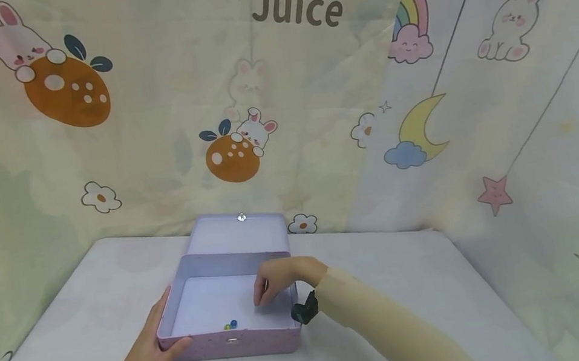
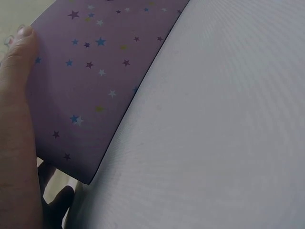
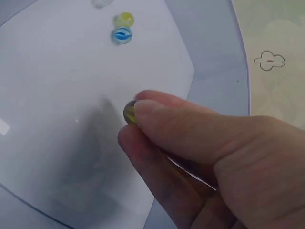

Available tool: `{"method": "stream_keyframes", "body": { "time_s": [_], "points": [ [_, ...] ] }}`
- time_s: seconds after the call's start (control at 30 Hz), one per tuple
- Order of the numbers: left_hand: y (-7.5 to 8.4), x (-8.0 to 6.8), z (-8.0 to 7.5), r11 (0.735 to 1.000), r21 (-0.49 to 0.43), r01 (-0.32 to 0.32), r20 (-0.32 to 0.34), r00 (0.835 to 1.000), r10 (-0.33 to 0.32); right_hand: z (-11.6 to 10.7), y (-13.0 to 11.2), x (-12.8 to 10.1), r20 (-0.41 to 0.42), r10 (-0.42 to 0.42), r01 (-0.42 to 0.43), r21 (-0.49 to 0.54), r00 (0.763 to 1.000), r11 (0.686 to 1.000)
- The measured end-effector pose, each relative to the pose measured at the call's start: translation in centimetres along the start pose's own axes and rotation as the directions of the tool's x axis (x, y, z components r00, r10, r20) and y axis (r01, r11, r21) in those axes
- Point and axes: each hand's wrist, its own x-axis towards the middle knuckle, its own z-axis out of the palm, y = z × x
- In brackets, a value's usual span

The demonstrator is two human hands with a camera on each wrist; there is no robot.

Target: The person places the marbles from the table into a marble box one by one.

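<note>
An open lilac tin box with a raised lid sits on the table. My right hand reaches into it and pinches a dark yellowish marble between thumb and fingers, just above the white floor. A blue marble and a yellow marble lie together near the box's front wall, also seen in the head view as a blue marble. My left hand holds the box's front left corner, thumb pressed on the star-patterned side.
The box rests on a white tablecloth with free room on both sides. A cartoon-printed curtain hangs close behind the table. A dark wrist strap sits on my right forearm by the box's right wall.
</note>
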Motion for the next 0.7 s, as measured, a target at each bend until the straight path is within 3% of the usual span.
{"method": "stream_keyframes", "body": {
  "time_s": [0.23, 0.47, 0.7],
  "points": [
    [-0.1, 0.0, 0.1, 1.000, -0.013, 0.001, -0.005, 1.000, -0.001, 0.7, 0.5, 1.5, -0.110, 0.006, -0.006, 0.004, 0.994, 1.000],
    [-0.1, -0.1, 0.1, 1.000, 0.009, -0.006, -0.016, 1.000, 0.006, 1.5, 0.5, 2.9, -0.258, -0.007, 0.007, -0.002, 0.966, 1.000],
    [0.0, 0.0, 0.1, 1.000, 0.024, 0.010, -0.006, 1.000, -0.010, 1.8, 0.6, 3.2, -0.284, -0.012, 0.002, -0.037, 0.959, 0.999]
  ]
}}
